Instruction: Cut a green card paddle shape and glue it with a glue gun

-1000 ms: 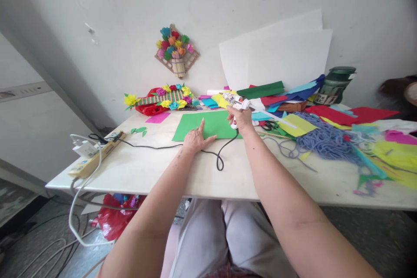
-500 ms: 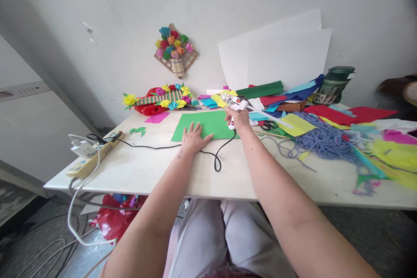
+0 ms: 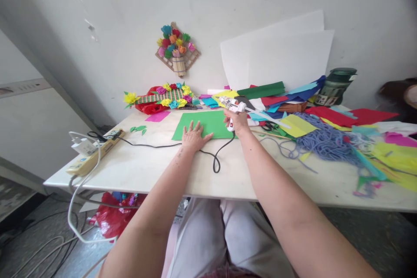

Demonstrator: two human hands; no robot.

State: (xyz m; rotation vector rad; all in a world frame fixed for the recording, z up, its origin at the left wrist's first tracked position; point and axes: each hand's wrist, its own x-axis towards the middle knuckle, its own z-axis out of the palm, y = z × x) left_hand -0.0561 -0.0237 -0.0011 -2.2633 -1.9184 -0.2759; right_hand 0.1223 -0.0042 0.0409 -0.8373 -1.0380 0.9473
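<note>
My left hand [image 3: 193,136] lies flat, fingers spread, on a green sheet of paper [image 3: 211,122] on the table. My right hand [image 3: 237,122] grips a white hot glue gun [image 3: 237,107] above the sheet's right side. A white glue stick [image 3: 269,118] sticks out of the gun's back, slanting right. Its nozzle points away to the upper left. From the handle a black cord [image 3: 215,160] loops over the table to a power strip [image 3: 97,152] at the left. Small green paper leaves [image 3: 139,129] lie left of the sheet.
A woven panel with paper flowers [image 3: 172,95] lies at the back. Blue-purple yarn [image 3: 325,137], a yellow sheet [image 3: 299,125], scissors [image 3: 269,126] and coloured paper crowd the right side. A dark green bottle [image 3: 337,86] stands behind them. A flower basket decoration [image 3: 177,50] hangs on the wall.
The glue gun in my right hand has shifted very slightly left. My left hand stays flat on the green sheet. The whole view has moved a little.
</note>
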